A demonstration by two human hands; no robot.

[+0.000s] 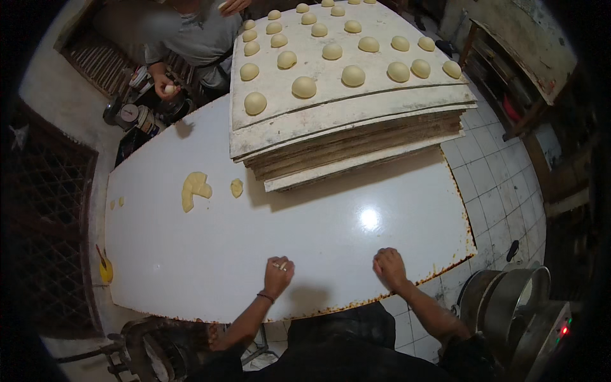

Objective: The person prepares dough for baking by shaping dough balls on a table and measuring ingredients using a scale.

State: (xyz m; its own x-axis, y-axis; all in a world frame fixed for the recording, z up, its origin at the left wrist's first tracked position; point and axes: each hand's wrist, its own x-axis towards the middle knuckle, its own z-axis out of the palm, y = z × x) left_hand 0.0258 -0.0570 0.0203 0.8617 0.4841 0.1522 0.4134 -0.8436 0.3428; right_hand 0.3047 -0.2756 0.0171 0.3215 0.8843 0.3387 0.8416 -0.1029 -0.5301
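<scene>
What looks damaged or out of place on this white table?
The white table has brown, rust-like patches along its right and near edges, so it looks worn. The stacked boards sit unevenly, their front edges out of line. A curved dough piece left of them is irregular, unlike the round dough balls on top.

Bright counter (305,232), gloomy surroundings

A white glare spot burns on the glossy surface, reflecting overhead light. Soft shadows fall below the board stack (363,137) and beside the left hand (279,274). The lattice (48,210) at left sinks into darkness. Straight edges bow, the corners go black, and the upper left is smeared.
</scene>
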